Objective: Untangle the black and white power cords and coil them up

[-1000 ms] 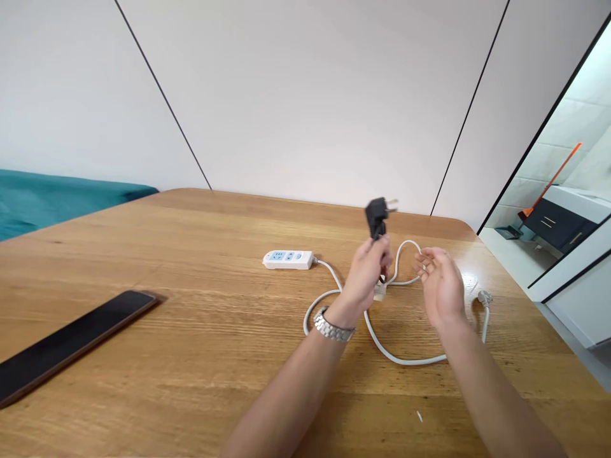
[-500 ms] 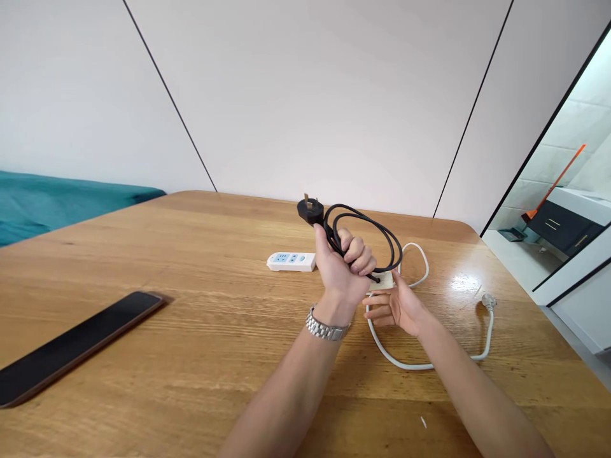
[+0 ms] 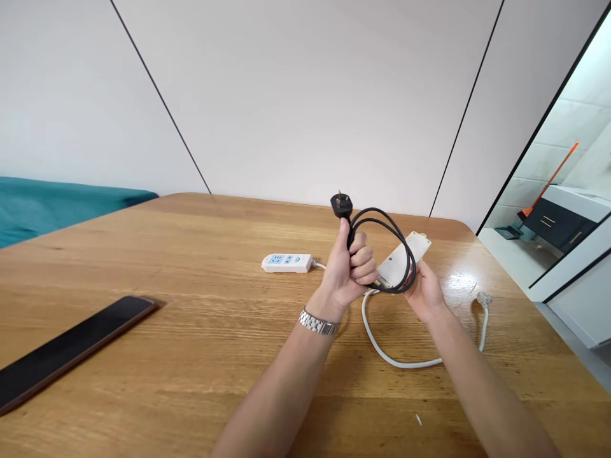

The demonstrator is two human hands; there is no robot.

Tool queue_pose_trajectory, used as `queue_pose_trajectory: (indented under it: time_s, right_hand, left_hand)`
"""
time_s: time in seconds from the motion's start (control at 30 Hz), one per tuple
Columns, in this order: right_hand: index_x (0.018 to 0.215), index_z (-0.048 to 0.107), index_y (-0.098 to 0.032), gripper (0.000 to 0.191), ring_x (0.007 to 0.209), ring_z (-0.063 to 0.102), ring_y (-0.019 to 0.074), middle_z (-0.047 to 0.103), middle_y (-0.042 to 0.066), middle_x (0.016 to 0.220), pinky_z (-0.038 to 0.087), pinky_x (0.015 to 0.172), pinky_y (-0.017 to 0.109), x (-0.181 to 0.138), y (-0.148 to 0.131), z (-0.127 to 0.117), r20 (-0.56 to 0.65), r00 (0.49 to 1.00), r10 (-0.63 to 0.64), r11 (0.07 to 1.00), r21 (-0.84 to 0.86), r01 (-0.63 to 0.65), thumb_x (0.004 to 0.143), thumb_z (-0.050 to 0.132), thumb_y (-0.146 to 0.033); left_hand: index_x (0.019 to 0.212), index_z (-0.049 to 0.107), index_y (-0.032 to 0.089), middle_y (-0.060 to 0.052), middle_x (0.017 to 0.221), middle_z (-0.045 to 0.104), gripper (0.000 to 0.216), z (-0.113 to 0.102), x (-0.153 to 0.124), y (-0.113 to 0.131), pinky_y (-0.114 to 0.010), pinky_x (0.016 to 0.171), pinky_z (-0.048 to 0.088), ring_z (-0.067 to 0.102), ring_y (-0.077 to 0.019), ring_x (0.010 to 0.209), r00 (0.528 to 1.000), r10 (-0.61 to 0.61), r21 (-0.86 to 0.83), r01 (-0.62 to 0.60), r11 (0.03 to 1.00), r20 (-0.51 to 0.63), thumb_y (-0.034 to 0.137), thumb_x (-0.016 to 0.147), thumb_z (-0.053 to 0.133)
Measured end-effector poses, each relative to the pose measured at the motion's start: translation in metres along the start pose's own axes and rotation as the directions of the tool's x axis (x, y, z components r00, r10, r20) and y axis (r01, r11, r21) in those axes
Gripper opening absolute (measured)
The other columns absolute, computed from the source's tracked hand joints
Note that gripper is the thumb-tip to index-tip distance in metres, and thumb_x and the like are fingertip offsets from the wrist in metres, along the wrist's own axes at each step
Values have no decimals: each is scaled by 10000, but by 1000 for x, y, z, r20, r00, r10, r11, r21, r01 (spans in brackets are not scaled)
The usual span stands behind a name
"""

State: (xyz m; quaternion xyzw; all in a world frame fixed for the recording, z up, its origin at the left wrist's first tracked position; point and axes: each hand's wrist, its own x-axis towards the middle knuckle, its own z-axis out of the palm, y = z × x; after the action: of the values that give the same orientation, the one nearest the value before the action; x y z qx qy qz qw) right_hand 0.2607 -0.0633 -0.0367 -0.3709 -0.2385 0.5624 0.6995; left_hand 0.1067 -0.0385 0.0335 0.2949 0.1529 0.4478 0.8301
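Observation:
My left hand (image 3: 351, 270), with a metal-band watch at the wrist, is closed round a looped black power cord (image 3: 389, 216). Its black plug (image 3: 342, 205) sticks up above my thumb, pins upward. On the right, my right hand (image 3: 424, 292) grips the edge of an off-white power strip (image 3: 405, 257), tilted up with a plain flat face showing. The cord's loops hang in front of that strip and hide part of it. A smaller white power strip (image 3: 287, 263) with blue socket panels lies on the table to the left of my hands.
A white cable (image 3: 405, 365) curves over the wooden table (image 3: 191, 356) to a white plug (image 3: 484, 299) at right. A dark phone-like slab (image 3: 76, 350) lies at left. Behind the table is a white panelled wall (image 3: 305, 95); teal upholstery (image 3: 71, 207) is at far left.
My right hand has closed on the off-white power strip and lifted it into a tilt. My left hand has moved right with the black cord, uncovering a white lead at the smaller strip.

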Motion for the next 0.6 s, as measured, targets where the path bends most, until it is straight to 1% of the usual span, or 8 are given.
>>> queue_pose_trajectory:
  time_s: [0.13,0.23,0.3,0.37,0.43,0.5,0.57,0.6]
  right_hand:
    - [689,584,-219,172,617,647,184,674,-19,618,552,598,304,-2,-2,2,48,998,28,997,-75,-24,697,680,-361]
    - [868,641,-230,388,775,695,243,726,9,745,568,661,362,-10,-7,8,132,991,13,997,-78,-2,754,616,-600]
    - [966,642,-234,504,827,699,256,743,20,830,569,676,372,-14,-7,11,159,987,9,992,-125,11,709,653,-667]
    - [981,630,-227,515,830,696,245,745,18,875,565,686,356,-16,-3,11,134,991,-23,976,-213,52,636,776,-581]
    - [954,625,-219,487,817,691,226,740,8,879,559,699,338,-14,4,8,86,992,-88,951,-290,109,589,849,-450]
    - [929,628,-212,456,779,685,215,734,1,856,554,675,329,-11,11,5,47,990,-137,933,-330,144,581,856,-397]
    - [926,640,-205,440,734,679,215,730,2,823,548,627,326,-9,15,2,34,989,-146,925,-350,148,589,847,-400]
    - [927,646,-203,438,718,676,216,728,2,810,545,610,325,-9,15,2,35,988,-149,922,-356,152,594,845,-407]
  left_hand:
    - [544,190,201,104,420,71,649,-9,4,3,-148,316,67,-7,-32,349,974,-193,122,179,976,121,734,895,311]
    - [537,209,206,108,417,120,670,-12,6,3,-143,309,68,30,-23,345,961,-252,302,209,930,110,756,827,461]
    - [538,228,215,113,429,141,677,-13,7,0,-149,312,63,47,-21,351,971,-231,448,183,875,55,766,765,550]
    - [537,246,227,111,443,156,673,-14,8,-5,-169,317,84,74,-27,355,985,-170,590,134,796,6,779,725,583]
    - [513,266,232,92,435,191,662,-16,8,-11,-197,330,145,142,-47,346,999,-44,727,38,685,-10,787,736,550]
    - [468,305,226,54,409,263,647,-17,9,-16,-224,373,204,242,-80,350,988,155,865,-86,495,10,746,801,496]
    - [439,362,214,14,406,351,622,-18,9,-19,-241,435,223,325,-111,386,932,357,959,-156,238,64,649,868,478]
    - [436,395,210,-2,420,391,602,-19,10,-19,-248,465,227,359,-125,409,901,424,978,-162,129,93,597,889,479]
